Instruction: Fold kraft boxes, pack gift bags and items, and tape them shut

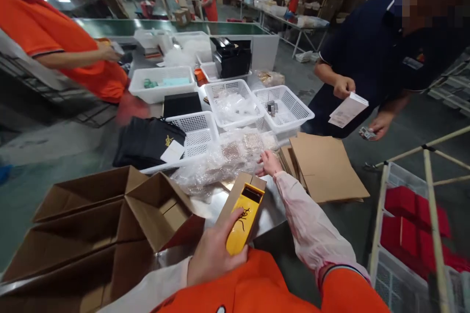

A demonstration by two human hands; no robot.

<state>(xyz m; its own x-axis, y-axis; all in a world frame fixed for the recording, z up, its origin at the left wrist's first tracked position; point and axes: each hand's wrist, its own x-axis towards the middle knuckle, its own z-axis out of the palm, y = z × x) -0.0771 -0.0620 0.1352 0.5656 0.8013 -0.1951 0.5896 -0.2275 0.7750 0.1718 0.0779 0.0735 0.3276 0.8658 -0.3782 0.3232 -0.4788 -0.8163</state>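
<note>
My left hand (pixel 216 252) is closed around a slim yellow case (pixel 244 215) with black script on its face and a dark opening at its far end. A narrow brown cardboard box (pixel 229 200) lies directly against that case; whether my fingers also grip it I cannot tell. My right hand (pixel 270 163) is stretched forward with its fingers apart, at the edge of a pile of clear plastic-wrapped pieces (pixel 229 154). Nothing shows in its fingers, and whether they touch the wrapping is unclear.
Open cartons (pixel 91 220) stand at the left, flat cardboard sheets (pixel 326 168) at the right. Beyond are white baskets (pixel 282 107) and a black bag (pixel 149 142). A co-worker in dark clothing (pixel 370 54) holds papers; another in orange (pixel 73 54) works at left. A rack (pixel 429 205) stands right.
</note>
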